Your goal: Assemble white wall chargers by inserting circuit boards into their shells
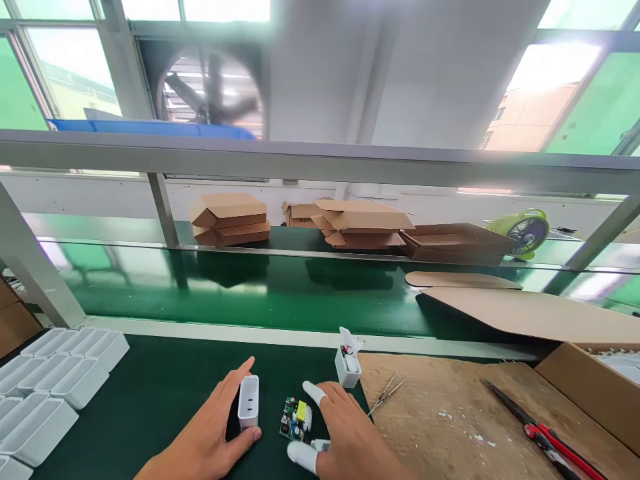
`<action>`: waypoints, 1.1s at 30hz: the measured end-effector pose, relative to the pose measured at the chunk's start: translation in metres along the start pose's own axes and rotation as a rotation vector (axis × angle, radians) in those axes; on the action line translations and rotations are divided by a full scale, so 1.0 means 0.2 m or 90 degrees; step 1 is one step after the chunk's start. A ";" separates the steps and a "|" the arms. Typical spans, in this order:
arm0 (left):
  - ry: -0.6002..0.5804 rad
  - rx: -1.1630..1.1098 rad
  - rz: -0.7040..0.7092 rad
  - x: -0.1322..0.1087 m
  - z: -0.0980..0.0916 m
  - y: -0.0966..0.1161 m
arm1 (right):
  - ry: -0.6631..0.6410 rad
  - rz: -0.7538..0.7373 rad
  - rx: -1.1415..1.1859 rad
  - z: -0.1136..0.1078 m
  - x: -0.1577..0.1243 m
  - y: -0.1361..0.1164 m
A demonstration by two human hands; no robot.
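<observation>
A factory workshop, an assembly line by its look: a long green belt [290, 307] runs behind the bench [165, 380], a metal frame [320, 159] spans above, cardboard boxes [370, 221] line the far side, and there's a big fan [214, 90] by the windows [70, 73]! Down front, rows of white plastic cases [43, 427] and a bare circuit board [289, 421].

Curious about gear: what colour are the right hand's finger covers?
White finger covers, seen in the head view.
</observation>
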State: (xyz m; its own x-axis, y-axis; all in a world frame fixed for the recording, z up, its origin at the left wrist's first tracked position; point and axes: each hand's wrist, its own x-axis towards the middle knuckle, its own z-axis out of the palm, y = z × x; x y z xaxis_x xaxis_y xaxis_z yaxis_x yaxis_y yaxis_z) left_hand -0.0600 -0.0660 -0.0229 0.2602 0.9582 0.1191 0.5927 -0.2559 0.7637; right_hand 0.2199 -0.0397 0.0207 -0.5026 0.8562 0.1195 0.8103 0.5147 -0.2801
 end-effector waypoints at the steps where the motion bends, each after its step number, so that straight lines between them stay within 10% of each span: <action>1: -0.009 -0.007 -0.006 0.00 0.00 0.01 | -0.029 -0.001 -0.019 0.00 -0.01 -0.01; 6: 0.004 -0.043 -0.015 0.00 -0.02 0.04 | -0.058 0.000 -0.059 0.02 -0.03 -0.02; 14: 0.040 -0.059 0.016 0.01 0.02 0.00 | 0.202 -0.228 0.226 0.02 0.00 -0.02; 18: 0.080 -0.024 0.129 0.01 0.05 0.02 | 0.286 -0.273 0.140 0.06 0.01 -0.05; 24: 0.101 0.082 0.202 0.01 0.06 0.02 | 0.298 -0.270 0.094 0.18 0.00 -0.02; 33: 0.102 0.110 0.207 0.00 0.08 0.02 | 0.206 -0.275 0.013 0.06 -0.01 -0.06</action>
State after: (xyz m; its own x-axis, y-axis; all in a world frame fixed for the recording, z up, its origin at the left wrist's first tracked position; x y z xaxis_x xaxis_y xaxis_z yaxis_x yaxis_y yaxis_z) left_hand -0.0453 -0.0684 -0.0286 0.3417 0.8281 0.4444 0.6222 -0.5537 0.5534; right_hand 0.2069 -0.0481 0.0129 -0.6674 0.5390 0.5138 0.5430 0.8244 -0.1595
